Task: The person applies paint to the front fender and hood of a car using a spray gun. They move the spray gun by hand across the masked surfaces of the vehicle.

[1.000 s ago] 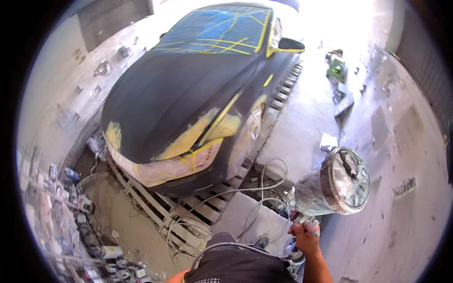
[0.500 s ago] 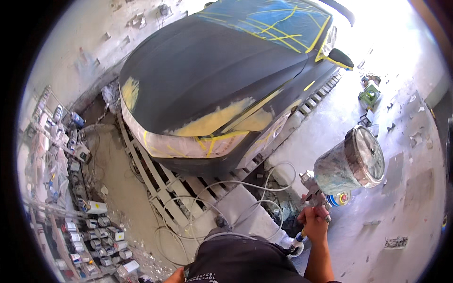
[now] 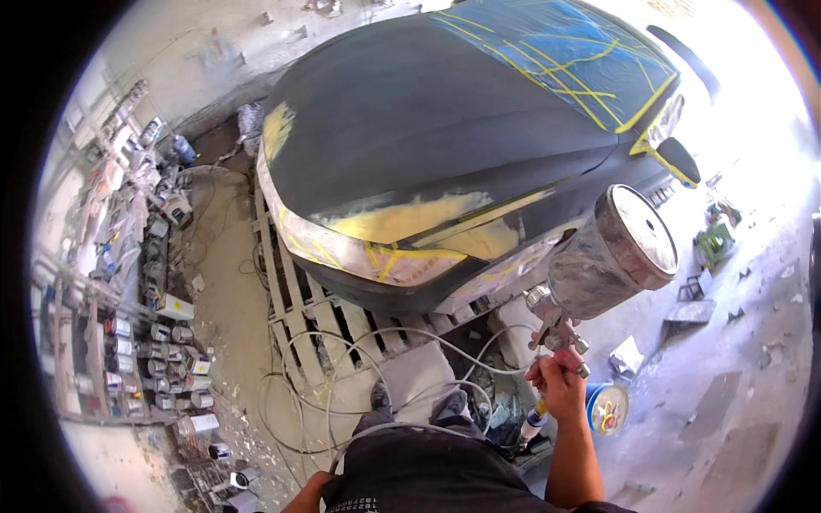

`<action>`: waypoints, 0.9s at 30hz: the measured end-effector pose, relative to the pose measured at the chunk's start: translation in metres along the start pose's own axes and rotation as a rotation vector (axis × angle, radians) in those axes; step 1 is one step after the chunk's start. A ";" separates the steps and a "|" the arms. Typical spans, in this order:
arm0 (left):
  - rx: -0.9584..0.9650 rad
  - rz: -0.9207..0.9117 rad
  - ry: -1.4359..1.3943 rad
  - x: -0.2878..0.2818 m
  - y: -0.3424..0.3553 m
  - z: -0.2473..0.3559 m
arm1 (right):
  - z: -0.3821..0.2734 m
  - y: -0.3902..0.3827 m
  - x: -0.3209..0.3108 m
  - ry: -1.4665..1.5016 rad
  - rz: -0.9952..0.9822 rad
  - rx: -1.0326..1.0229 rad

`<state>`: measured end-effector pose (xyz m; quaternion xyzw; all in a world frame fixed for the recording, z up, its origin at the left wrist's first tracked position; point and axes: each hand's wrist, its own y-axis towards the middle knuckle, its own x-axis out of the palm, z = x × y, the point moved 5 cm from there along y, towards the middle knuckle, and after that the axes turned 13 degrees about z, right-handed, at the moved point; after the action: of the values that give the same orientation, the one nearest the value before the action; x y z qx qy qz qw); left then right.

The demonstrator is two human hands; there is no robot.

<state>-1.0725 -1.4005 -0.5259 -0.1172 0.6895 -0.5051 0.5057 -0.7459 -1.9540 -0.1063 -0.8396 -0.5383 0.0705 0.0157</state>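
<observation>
Head view: right hand, fingers clenched on spray gun with round metal cup; pale hose coils beside matte dark car. Left hand unseen.

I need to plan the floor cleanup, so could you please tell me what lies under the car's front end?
Pale slatted pallets run beneath the car, with white hose looped in front. Farther under, the body hides everything.

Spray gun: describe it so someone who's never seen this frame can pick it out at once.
Start at the dark car with yellow masking tape that fills the upper middle of the head view, then drop to its front corner at lower right. There the right hand holds up the spray gun. Nothing else nearby carries a big, paint-crusted cup with a round pale lid on top.
</observation>
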 end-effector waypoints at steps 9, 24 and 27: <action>0.004 0.164 0.174 -0.030 -0.144 0.139 | -0.005 0.045 -0.033 -0.163 -0.093 -0.063; 0.087 0.009 0.258 -0.022 -0.096 0.170 | -0.001 0.050 0.011 -0.281 -0.068 -0.075; 0.109 -0.012 0.297 -0.030 -0.075 0.168 | -0.006 0.047 0.035 -0.317 -0.037 -0.050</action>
<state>-0.9485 -1.5123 -0.4437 -0.0174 0.7275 -0.5566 0.4008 -0.6882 -1.9419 -0.1092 -0.8081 -0.5511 0.1882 -0.0890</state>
